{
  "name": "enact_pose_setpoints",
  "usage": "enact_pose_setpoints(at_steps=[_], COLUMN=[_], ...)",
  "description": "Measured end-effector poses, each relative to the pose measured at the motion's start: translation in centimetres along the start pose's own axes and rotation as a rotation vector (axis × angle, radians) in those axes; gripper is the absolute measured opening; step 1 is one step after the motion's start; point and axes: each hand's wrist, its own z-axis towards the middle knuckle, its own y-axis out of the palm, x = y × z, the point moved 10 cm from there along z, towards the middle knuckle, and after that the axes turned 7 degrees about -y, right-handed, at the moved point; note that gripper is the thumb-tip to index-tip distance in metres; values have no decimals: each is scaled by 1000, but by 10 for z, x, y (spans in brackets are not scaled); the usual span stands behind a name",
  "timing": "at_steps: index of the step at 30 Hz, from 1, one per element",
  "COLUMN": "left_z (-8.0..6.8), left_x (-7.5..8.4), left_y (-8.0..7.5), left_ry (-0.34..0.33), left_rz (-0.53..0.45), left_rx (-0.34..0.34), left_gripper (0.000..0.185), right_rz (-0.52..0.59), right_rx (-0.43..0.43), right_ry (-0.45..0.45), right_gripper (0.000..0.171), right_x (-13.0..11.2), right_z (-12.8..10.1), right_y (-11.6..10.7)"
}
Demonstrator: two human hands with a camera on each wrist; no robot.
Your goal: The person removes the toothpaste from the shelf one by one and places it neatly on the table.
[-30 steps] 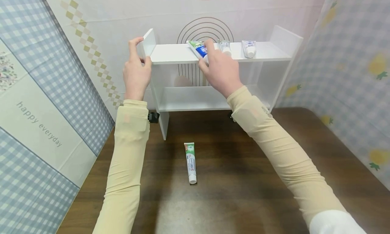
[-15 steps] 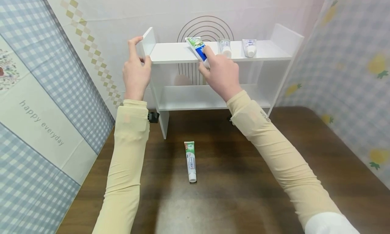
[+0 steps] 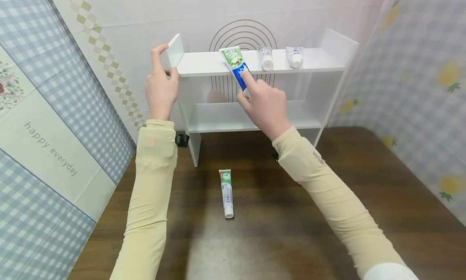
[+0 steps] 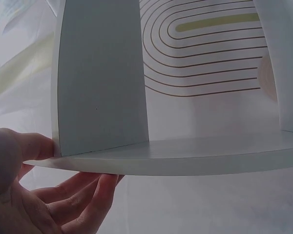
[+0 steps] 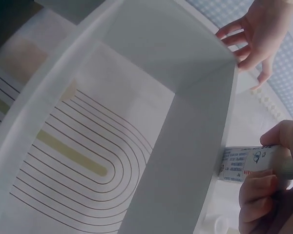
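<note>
My left hand (image 3: 162, 88) grips the upper left corner of a white two-tier shelf (image 3: 202, 65). In the left wrist view, the thumb lies against the upright panel (image 4: 100, 78) and several fingers curl under the board. My right hand (image 3: 265, 104) pinches a green and blue toothpaste tube (image 3: 234, 61) near its cap end, index finger along its face. The tube slants across the front edge of the top board, its flat end pointing back and left. From the right wrist, its printed white back (image 5: 237, 163) shows, while the fingers hide much of the cap end.
Two whitish tubes stand on the top board right of my right hand: one nearer (image 3: 267, 59), another farther right (image 3: 295, 57). A green and white toothpaste tube (image 3: 226, 195) lies on the brown wooden table (image 3: 284, 231) before the shelf. Patterned cloths hang around the sides and back.
My right hand has drawn the green and blue toothpaste tube forward and down past the shelf's front edge, so more of its face shows. My left hand keeps its grip on the corner.
</note>
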Motion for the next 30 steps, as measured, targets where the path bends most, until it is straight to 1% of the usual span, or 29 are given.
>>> enact_pose_setpoints(at_steps=[3, 7, 10, 16, 20, 22, 25, 27, 30], left_z=[1, 3, 3, 2, 2, 2, 3, 3, 3], left_x=[-2, -3, -4, -5, -4, -4, -4, -4, -4], left_y=[-1, -1, -1, -2, -3, -3, -3, -3, -2], left_ry=[-10, -15, -14, -28, -30, -26, -22, -22, -22], left_rz=[2, 2, 4, 1, 1, 4, 7, 7, 3], left_rx=[0, -1, 0, -4, -8, -6, 0, 1, 4], left_gripper=[52, 52, 52, 52, 52, 51, 51, 51, 51], right_rz=[10, 37, 78, 205, 215, 204, 190, 190, 216], right_rx=[15, 2, -4, 39, 52, 34, -25, -77, -181], right_ry=[-11, -13, -5, 27, 46, 53, 57, 59, 73], right_gripper=[22, 24, 27, 33, 32, 31, 29, 27, 24], right_x=[-3, -7, -9, -9, -7, -6, -3, 0, 3], right_z=[-7, -17, -28, -54, -72, -80, -90, -98, -110], right_y=[-3, -6, -11, -30, -40, -40, -34, -27, -11])
